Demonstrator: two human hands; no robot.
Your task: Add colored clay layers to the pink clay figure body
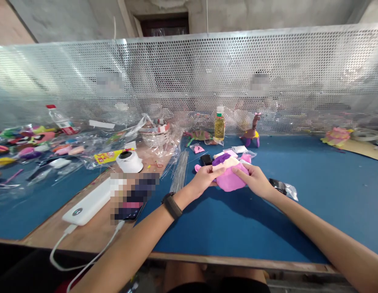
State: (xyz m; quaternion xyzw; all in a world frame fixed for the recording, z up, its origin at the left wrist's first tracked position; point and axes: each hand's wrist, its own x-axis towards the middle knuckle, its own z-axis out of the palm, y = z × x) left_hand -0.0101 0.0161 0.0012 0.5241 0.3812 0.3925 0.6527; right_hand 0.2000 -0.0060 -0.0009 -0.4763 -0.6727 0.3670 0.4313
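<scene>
Both my hands grip a soft pink, cream and purple clay piece (pixel 232 178) held above the blue table. My left hand (pixel 204 180) pinches its left edge, thumb on top and the other fingers partly hidden beneath. On the right edge, my right hand (pixel 256 179) holds it with the thumb pressed on the pink face. Just behind the piece lie a small black object (pixel 206 160) and a pink lump in a clear packet (pixel 246 158). A white packet (pixel 238 149) is a little farther back.
Thin metal wires (pixel 179 171) lie left of my hands. Beyond stand a bottle of yellow liquid (pixel 219 127) and a clay dinosaur-like figure (pixel 253 132). A white power bank (pixel 93 201), a phone (pixel 131 209) and a wicker basket (pixel 155 136) are leftward; a black packet (pixel 282 187) lies right.
</scene>
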